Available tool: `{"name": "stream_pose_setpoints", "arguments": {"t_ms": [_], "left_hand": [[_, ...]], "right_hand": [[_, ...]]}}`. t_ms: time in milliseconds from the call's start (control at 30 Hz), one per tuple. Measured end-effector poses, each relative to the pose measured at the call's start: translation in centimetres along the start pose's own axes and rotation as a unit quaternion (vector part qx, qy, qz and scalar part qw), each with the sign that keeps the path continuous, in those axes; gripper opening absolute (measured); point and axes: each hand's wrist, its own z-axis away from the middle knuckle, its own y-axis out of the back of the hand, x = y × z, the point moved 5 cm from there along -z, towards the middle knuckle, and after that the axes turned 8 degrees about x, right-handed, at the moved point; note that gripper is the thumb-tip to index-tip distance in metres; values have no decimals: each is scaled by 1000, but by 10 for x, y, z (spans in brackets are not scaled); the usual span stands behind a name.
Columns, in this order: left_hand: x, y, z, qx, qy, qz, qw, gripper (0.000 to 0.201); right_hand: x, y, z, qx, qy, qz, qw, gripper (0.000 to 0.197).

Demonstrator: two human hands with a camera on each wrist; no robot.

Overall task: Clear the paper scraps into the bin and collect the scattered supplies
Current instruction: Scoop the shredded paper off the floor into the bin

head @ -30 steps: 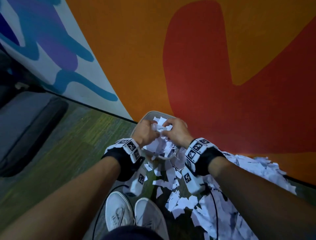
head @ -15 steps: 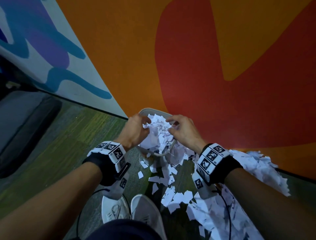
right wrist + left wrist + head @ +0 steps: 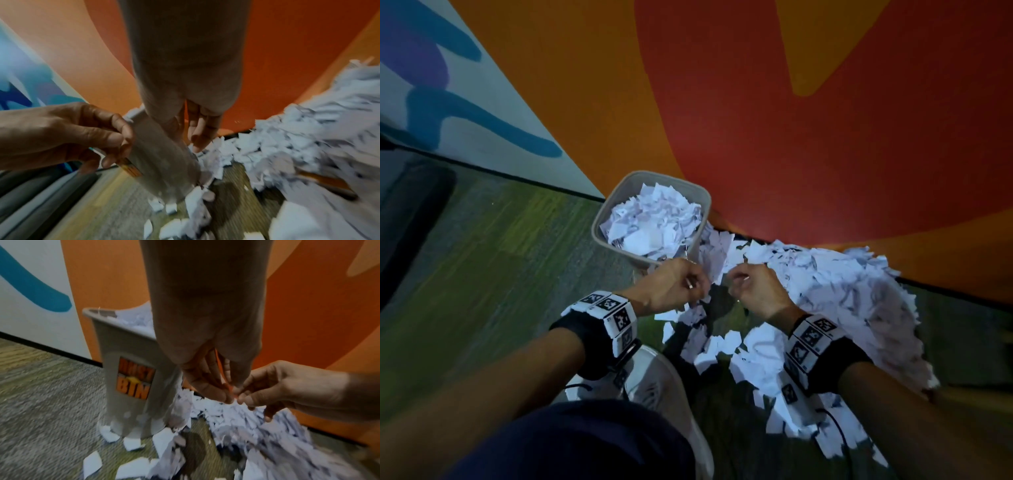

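Observation:
A grey bin (image 3: 599,222) stands on the carpet against the wall, heaped with white paper scraps (image 3: 654,219). Its side carries an orange label (image 3: 134,382). To the right of the bin a big pile of scraps (image 3: 842,291) spreads along the wall. My left hand (image 3: 674,289) and right hand (image 3: 753,291) hang side by side just in front of the bin, above the near edge of the pile. Both hands' fingers are relaxed and hold nothing. From the left wrist, my left fingertips (image 3: 207,386) nearly touch the right hand (image 3: 287,389).
Loose scraps (image 3: 131,443) lie round the bin's foot and by my white shoe (image 3: 654,383). A blurred orange-brown object (image 3: 324,180) lies half buried in the pile (image 3: 298,138). The painted wall (image 3: 791,137) is close behind. A dark cushion (image 3: 407,212) lies at far left.
Both hands held a bunch of scraps over the bin, let it go into the bin, then drew back and down to the pile's near edge, empty.

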Motion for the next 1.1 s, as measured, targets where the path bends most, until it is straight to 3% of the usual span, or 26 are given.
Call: {"name": "stream_pose_setpoints", "arguments": {"t_ms": [200, 400, 500, 567, 633, 733, 833, 867, 967, 1100], "left_hand": [[-81, -39, -5, -11, 66, -22, 998, 16], [-137, -70, -2, -43, 102, -83, 990, 63], [-174, -82, -6, -39, 126, -152, 980, 100], [-204, -92, -11, -43, 155, -200, 967, 113], [-215, -96, -10, -15, 186, -198, 962, 120], [-218, -105, -6, -1, 214, -215, 953, 119], [-211, -119, -10, -13, 193, -253, 948, 115], [-208, -123, -12, -13, 176, -268, 947, 112], [-208, -129, -19, -13, 140, -298, 944, 94], [-211, -128, -34, 21, 82, -271, 959, 55]], "right_hand": [[75, -53, 16, -99, -69, 40, 992, 31], [121, -108, 19, -159, -107, 48, 980, 73], [145, -140, 20, -127, -71, 130, 981, 103], [145, -158, 25, -120, -67, 187, 973, 112], [134, -173, 34, -98, -95, 224, 965, 99], [115, -194, 47, -32, -100, 215, 971, 103], [109, -210, 48, 5, -81, 179, 981, 65], [107, -209, 47, 8, -93, 146, 985, 64], [106, -208, 39, -37, -109, 84, 990, 61], [113, -212, 26, -74, -80, 62, 992, 26]]}}
